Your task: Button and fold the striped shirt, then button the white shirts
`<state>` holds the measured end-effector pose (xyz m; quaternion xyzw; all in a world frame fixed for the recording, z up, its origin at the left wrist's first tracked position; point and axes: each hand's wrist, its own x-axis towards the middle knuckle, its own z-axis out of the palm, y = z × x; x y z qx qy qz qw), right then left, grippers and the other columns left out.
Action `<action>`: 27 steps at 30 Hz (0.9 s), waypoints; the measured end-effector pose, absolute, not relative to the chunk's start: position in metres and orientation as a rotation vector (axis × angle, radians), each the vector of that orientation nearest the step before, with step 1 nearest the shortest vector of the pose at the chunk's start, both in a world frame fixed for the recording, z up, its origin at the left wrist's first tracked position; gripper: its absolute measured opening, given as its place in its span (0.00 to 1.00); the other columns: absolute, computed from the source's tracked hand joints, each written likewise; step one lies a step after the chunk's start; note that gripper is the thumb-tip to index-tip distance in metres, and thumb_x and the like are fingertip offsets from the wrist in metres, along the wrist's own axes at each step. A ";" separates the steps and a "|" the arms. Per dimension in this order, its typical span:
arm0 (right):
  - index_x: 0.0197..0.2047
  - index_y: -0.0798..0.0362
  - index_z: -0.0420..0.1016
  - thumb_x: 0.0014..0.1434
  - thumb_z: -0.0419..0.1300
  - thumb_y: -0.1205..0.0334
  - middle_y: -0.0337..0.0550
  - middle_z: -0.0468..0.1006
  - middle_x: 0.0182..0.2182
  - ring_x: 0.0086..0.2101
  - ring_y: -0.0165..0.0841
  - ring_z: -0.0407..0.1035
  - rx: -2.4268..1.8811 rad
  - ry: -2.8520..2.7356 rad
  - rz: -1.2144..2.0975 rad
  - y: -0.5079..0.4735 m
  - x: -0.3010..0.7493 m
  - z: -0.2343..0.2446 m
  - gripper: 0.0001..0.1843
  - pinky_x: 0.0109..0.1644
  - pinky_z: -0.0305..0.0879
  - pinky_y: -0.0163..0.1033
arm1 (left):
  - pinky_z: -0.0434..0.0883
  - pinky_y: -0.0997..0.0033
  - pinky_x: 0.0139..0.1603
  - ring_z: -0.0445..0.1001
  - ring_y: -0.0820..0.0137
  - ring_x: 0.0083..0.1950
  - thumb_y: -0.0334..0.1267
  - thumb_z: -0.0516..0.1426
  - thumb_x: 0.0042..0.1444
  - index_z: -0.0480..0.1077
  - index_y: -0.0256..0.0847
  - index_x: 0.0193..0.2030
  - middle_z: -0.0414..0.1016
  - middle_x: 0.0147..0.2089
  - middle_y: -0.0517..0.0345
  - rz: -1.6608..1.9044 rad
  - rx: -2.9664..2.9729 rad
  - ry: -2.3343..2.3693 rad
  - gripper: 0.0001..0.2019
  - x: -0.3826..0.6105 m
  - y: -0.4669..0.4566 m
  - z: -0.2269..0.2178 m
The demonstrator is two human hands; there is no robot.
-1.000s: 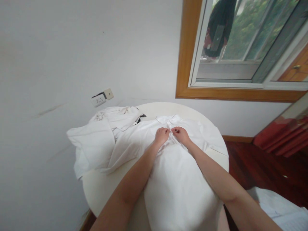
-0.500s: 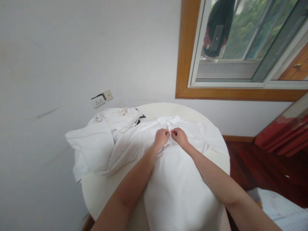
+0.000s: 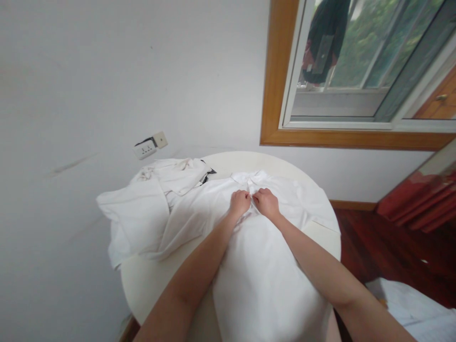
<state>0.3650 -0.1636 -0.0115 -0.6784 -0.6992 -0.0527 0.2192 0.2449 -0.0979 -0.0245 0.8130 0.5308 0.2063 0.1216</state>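
Note:
A white shirt (image 3: 267, 266) lies spread over a round white table (image 3: 149, 285), its collar toward the wall and its lower part hanging over the near edge. Just below the collar, my left hand (image 3: 240, 202) pinches the front of the shirt. My right hand (image 3: 266, 203) faces it closely, its fingers also pinched on the cloth at the front opening. Whatever small part sits between the fingertips is too small to make out. One sleeve stretches left toward a heap of white clothes (image 3: 138, 213) at the table's left side.
Behind the table stands a white wall with a power socket (image 3: 145, 149). A wood-framed window (image 3: 270, 95) is at the upper right. Red curtains (image 3: 420, 199) hang at the right above a dark wooden floor (image 3: 359, 247). White cloth or paper (image 3: 413, 308) lies low at the right.
Both hands stay at the same spot on the shirt front. The right hand's fingers have shifted slightly against the cloth.

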 end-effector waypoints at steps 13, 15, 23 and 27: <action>0.32 0.52 0.76 0.54 0.57 0.61 0.39 0.77 0.28 0.29 0.29 0.67 -1.760 -1.551 0.472 -0.142 0.378 -0.023 0.08 0.31 0.57 0.31 | 0.66 0.72 0.45 0.73 0.68 0.44 0.33 0.50 0.57 0.76 0.38 0.36 0.78 0.39 0.54 0.585 2.256 1.465 0.12 0.242 -0.089 -0.022; 0.32 0.51 0.76 0.53 0.57 0.61 0.38 0.77 0.28 0.28 0.29 0.67 -1.766 -1.554 0.461 -0.142 0.379 -0.024 0.06 0.31 0.56 0.31 | 0.66 0.73 0.44 0.73 0.68 0.43 0.32 0.51 0.56 0.77 0.39 0.36 0.79 0.38 0.55 0.592 2.238 1.456 0.12 0.242 -0.089 -0.023; 0.36 0.50 0.74 0.57 0.54 0.63 0.41 0.76 0.33 0.33 0.31 0.67 -1.707 -1.738 0.172 -0.153 0.373 -0.022 0.08 0.36 0.58 0.32 | 0.67 0.72 0.44 0.74 0.68 0.43 0.33 0.49 0.57 0.77 0.40 0.36 0.79 0.40 0.54 0.610 2.183 1.488 0.13 0.244 -0.089 -0.020; 0.36 0.51 0.75 0.57 0.53 0.63 0.42 0.77 0.34 0.35 0.31 0.68 -1.653 -1.677 0.282 -0.151 0.376 -0.025 0.09 0.40 0.61 0.33 | 0.67 0.72 0.44 0.74 0.68 0.42 0.34 0.49 0.57 0.77 0.40 0.37 0.79 0.39 0.54 0.617 2.177 1.504 0.14 0.244 -0.091 -0.019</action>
